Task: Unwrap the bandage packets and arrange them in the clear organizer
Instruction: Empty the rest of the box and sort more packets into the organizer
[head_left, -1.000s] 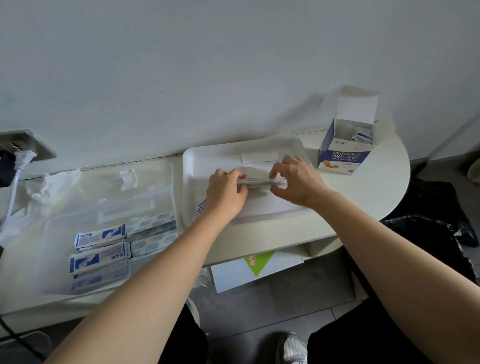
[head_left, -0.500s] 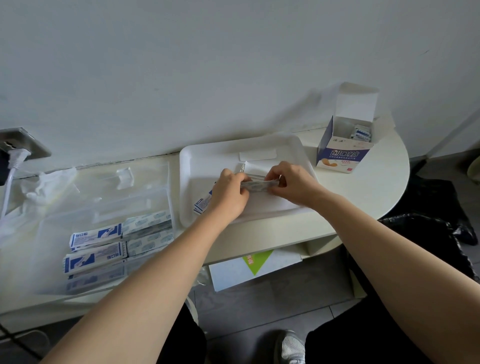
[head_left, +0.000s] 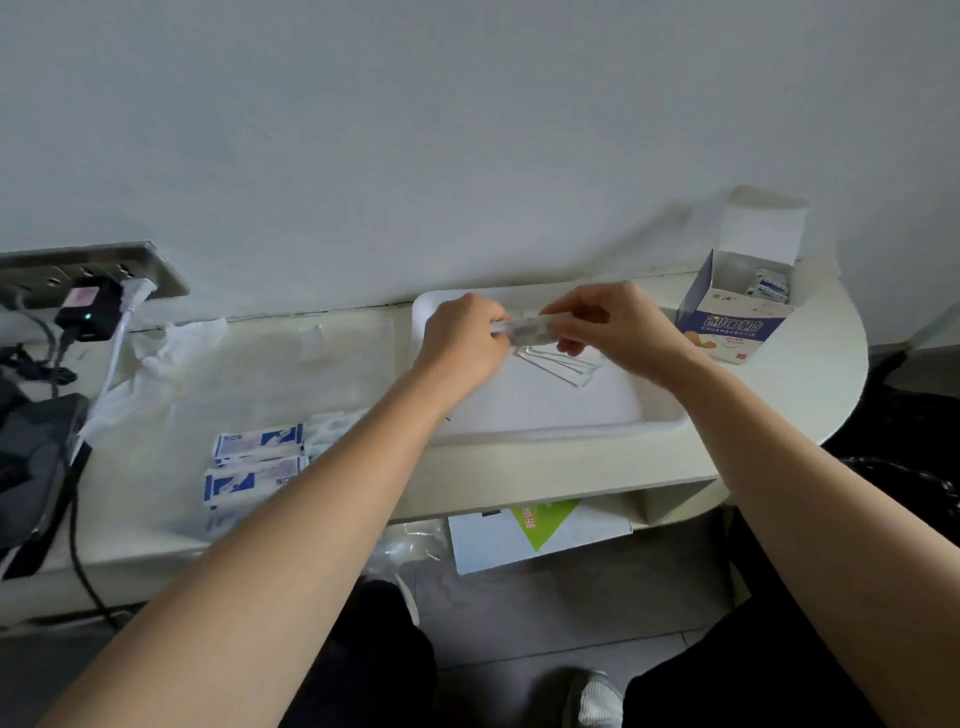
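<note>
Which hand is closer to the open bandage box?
Right. Both hold one bandage packet; the right hand is just left of the box, the left hand farther left.

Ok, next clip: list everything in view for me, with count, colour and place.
table: one, off-white, against the wall
tray: one, white, on the table's middle
bandage packet: one, greyish-clear, held above the tray
loose strips: several, white, in the tray below the packet
clear organizer: one, transparent, left of the tray
stacked bandages: count unclear, blue-white, in the organizer's near part
bandage box: one, blue-white, open, right of the tray
crumpled plastic: one, whitish, at the organizer's far left
wall socket: one, grey, far left, holding a black adapter and white plug
left hand: pinches the packet's left end
right hand: pinches its right end
</note>
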